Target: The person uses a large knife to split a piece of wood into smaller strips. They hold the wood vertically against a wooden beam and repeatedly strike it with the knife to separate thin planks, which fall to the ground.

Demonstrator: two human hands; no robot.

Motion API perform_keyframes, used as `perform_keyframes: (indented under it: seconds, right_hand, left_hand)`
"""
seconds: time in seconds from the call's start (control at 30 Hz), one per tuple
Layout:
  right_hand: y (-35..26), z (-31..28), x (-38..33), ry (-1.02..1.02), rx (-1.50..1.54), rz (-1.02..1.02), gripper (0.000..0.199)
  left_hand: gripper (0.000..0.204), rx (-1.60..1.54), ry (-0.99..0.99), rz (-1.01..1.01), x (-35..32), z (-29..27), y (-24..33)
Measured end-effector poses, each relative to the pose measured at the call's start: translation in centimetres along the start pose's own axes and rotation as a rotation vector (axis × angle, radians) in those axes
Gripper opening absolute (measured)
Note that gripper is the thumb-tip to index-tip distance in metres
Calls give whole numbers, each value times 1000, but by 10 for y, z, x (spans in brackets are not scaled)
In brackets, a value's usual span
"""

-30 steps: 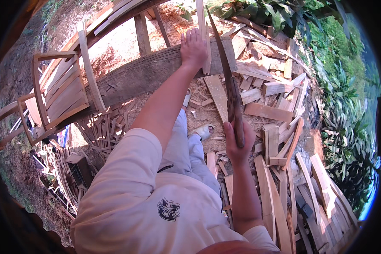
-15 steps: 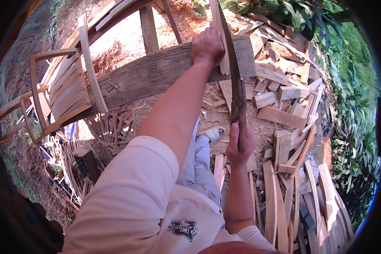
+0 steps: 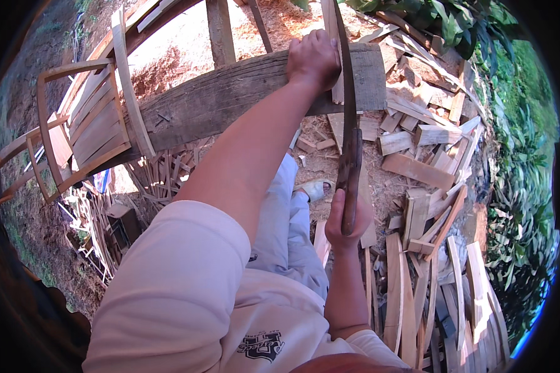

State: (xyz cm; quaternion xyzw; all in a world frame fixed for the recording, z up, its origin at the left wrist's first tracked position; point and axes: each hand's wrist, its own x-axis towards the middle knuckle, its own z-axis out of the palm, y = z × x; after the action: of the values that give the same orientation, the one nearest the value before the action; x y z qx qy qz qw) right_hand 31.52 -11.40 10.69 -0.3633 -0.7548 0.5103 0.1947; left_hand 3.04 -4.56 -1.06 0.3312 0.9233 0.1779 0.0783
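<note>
My left hand is closed round a pale wooden strip and rests on top of a thick weathered plank. The strip lies across the plank, its near end reaching about the plank's front edge. In my right hand is the dark handle of a handsaw, with the fingers wrapped round it. The saw's long blade points away from me, right beside the strip's right side. Whether the teeth touch the wood cannot be made out.
Offcuts and sawdust cover the ground to the right. Long slats lie at lower right. A slatted wooden frame stands at the plank's left end. Thin sticks are heaped at left, and leafy plants line the right side.
My right hand has drawn the saw back toward me. My left hand keeps its hold on the strip. The whole view has shifted slightly.
</note>
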Motion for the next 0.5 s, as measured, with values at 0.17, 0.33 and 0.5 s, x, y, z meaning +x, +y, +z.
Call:
perform_keyframes:
  seconds: [0.17, 0.33, 0.5]
  right_hand:
    - [11, 10, -4, -34, -48, -5, 19]
    - [7, 4, 9, 1, -18, 9, 18]
    - [3, 16, 60, 34, 4, -15, 20]
  left_hand:
    - [32, -41, -15, -18, 0, 1, 1]
    - [30, -22, 19, -7, 1, 0, -3]
    - [29, -2, 39, -8, 2, 7, -2]
